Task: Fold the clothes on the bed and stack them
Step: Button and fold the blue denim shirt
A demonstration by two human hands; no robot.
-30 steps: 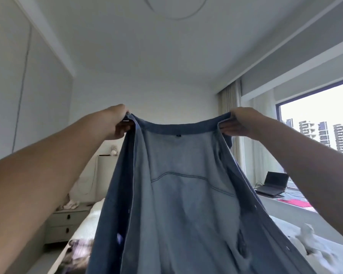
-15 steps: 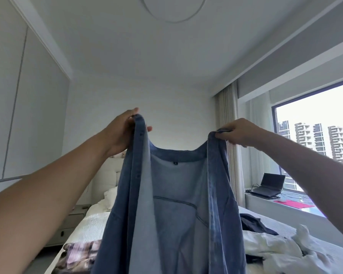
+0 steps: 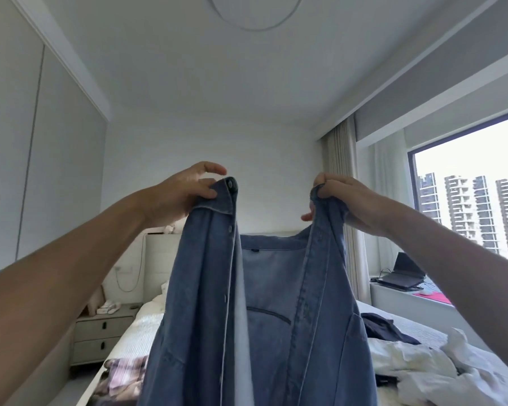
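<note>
The left hand (image 3: 185, 194) and right hand (image 3: 343, 200) hold a denim shirt (image 3: 255, 312) up above the bed (image 3: 135, 326), each pinching 1 front edge by the collar. The left fingers (image 3: 208, 191) look only lightly closed there, so that corner could slip and the shirt drop crooked. On the bed's right side lie white clothes (image 3: 423, 358) and a dark garment (image 3: 384, 326); a patterned piece (image 3: 121, 376) sits at its left edge, crowding any laying-down space.

Both arms raised; left hand (image 3: 185, 191) and right hand (image 3: 346, 197) each keep a pinching grip.
</note>
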